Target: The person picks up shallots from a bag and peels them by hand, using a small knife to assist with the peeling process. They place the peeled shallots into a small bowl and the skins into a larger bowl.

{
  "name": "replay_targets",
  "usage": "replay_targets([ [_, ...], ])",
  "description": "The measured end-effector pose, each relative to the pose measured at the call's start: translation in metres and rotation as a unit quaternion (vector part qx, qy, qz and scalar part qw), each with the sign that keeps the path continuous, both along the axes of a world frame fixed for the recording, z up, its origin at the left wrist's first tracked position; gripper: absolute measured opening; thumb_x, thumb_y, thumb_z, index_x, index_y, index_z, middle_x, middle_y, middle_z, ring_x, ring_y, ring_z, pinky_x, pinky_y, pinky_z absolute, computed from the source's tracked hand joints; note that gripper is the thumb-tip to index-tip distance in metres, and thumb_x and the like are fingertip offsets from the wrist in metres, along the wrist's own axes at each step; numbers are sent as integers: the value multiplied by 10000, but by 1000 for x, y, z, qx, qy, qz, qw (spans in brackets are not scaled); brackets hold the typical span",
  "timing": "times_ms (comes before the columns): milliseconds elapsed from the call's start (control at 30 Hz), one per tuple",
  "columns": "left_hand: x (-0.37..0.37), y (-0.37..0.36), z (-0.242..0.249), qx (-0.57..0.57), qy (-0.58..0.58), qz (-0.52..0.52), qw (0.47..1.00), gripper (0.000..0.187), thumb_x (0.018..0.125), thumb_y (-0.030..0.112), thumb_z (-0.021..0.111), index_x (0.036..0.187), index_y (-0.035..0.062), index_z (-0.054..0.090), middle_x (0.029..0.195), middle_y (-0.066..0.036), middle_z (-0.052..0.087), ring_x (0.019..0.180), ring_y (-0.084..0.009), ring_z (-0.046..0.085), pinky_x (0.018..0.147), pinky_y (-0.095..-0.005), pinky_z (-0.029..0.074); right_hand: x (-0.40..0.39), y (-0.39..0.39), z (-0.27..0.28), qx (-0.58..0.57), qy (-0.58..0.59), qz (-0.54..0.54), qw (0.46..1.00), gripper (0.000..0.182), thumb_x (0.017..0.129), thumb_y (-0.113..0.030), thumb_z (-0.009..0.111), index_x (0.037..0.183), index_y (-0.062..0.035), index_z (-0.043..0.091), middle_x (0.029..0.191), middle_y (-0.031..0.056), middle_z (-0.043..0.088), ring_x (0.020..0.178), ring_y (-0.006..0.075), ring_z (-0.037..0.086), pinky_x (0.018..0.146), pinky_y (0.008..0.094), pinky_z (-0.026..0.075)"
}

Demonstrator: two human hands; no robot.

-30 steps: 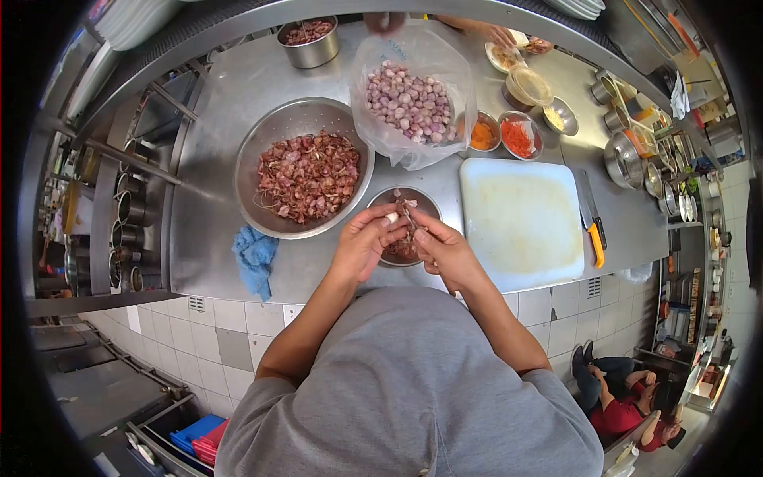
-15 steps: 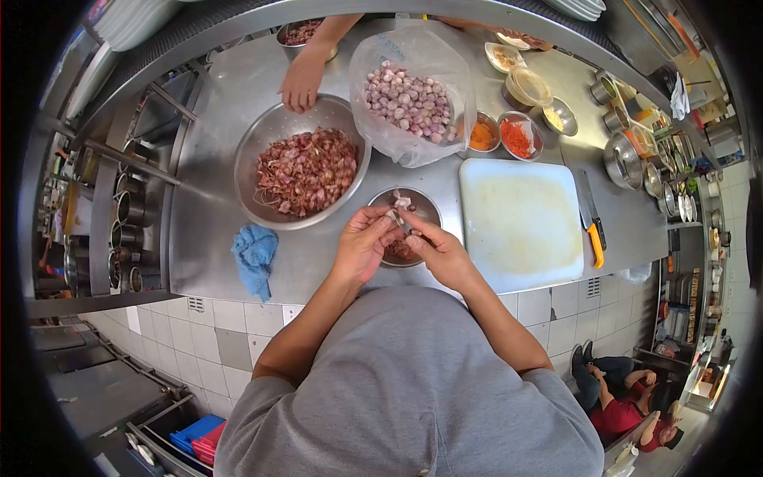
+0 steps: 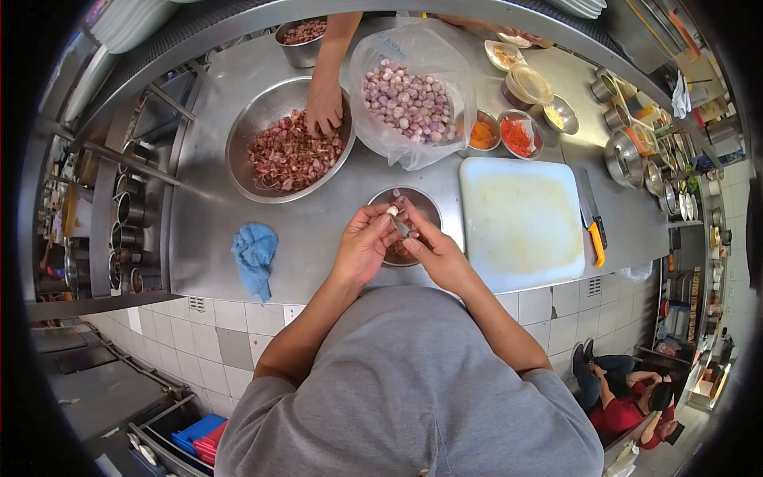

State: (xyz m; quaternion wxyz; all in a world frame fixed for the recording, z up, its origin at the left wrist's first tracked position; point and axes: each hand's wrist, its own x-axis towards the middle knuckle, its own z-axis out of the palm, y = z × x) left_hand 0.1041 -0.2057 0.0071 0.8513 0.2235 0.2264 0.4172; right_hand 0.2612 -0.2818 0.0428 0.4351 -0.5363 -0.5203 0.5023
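Observation:
My left hand (image 3: pixel 362 242) pinches a small pale shallot (image 3: pixel 393 211) between thumb and fingers. Against it, my right hand (image 3: pixel 439 256) grips a small knife (image 3: pixel 402 228), only its short grey blade showing; its handle is hidden in the fingers. Both hands are over a steel bowl (image 3: pixel 430 203) with reddish peelings in it, partly covered by my fingers. Beyond lies a large steel bowl (image 3: pixel 242 131) of unpeeled reddish shallots (image 3: pixel 282 159), where another person's hand (image 3: pixel 324 103) reaches in. A clear plastic bag (image 3: pixel 369 131) beside it holds many peeled purple-white shallots (image 3: pixel 409 99).
A white cutting board (image 3: pixel 520 219) lies to my right, with a yellow-handled knife (image 3: pixel 595 242) past it. A blue cloth (image 3: pixel 254 254) sits at left. Small bowls of chopped orange (image 3: pixel 481 133) and red (image 3: pixel 518 139) food stand behind the board. A metal shelf edge (image 3: pixel 509 12) crosses above.
The other person's hand has moved from the large bowl's rim down into the shallots, and that bowl has shifted slightly left and away from me. My hands stay nearly in place, turning the shallot.

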Motion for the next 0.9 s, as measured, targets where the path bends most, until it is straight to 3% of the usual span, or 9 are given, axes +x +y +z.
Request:
replay_targets([
  [300,-1,-1,-7,28,-32,-16,999,154,938,44,595,1092,37,591,1177,-116,640,1070,-199,633,955,-369,522,1,0,-2,22,8,-25,999,442,970,-116,560,1403,-68,485,1411,102,525,1309,196,472,1093,307,345],
  [400,1,-2,7,-6,-8,-15,1000,180,939,40,581,1119,33,597,1189,-123,638,1089,-205,629,988,-379,506,0,-2,17,-43,40,-41,997,442,974,-119,560,1406,-72,483,1405,87,532,1280,180,494,1073,305,366],
  [467,0,-1,0,-14,-9,-12,1000,192,940,38,576,1130,33,598,1197,-124,636,1097,-207,627,992,-375,502,-1,-2,27,-227,167,-92,955,446,978,-115,556,1414,-74,474,1413,77,524,1280,171,489,1076,303,363],
  [600,-1,1,-2,-18,-6,0,1000,206,942,45,578,1147,34,599,1206,-119,635,1089,-204,630,970,-361,509,1,-2,12,-133,167,-92,973,463,977,-114,557,1428,-77,457,1427,71,511,1308,170,461,1091,298,342],
  [700,-3,2,-7,-25,-3,-14,1000,180,949,61,581,1128,45,600,1194,-111,640,1068,-196,636,935,-352,523,2,-3,-2,-63,62,-31,996,486,975,-111,557,1443,-71,430,1444,73,492,1332,176,439,1101,297,329],
  [767,-1,1,-5,-21,-6,-12,1000,143,948,63,587,1090,53,599,1174,-105,645,1051,-191,639,917,-349,530,1,-1,-20,68,-11,-11,998,516,987,-87,533,1481,-112,387,1310,11,566,1017,75,565,869,224,472],
  [800,-1,0,-5,-17,-9,-9,1000,106,947,66,593,1053,61,599,1154,-100,651,1034,-186,642,899,-346,538,1,-1,-16,68,-11,-10,998,516,987,-87,533,1481,-112,387,1310,11,566,1017,75,565,869,224,472],
  [867,0,0,-8,-5,-21,-6,1000,73,943,61,599,1015,68,590,1125,-92,655,1016,-183,644,888,-343,542,3,-1,-3,-1,27,17,1000,530,977,-69,541,1481,-82,374,1479,38,436,1265,121,453,1053,269,371],
  [900,0,0,-9,8,-33,-4,999,49,939,55,605,978,75,581,1096,-85,658,999,-180,647,876,-339,547,3,-1,-3,0,27,18,999,530,977,-69,541,1481,-82,374,1479,38,436,1265,121,453,1053,269,371],
])
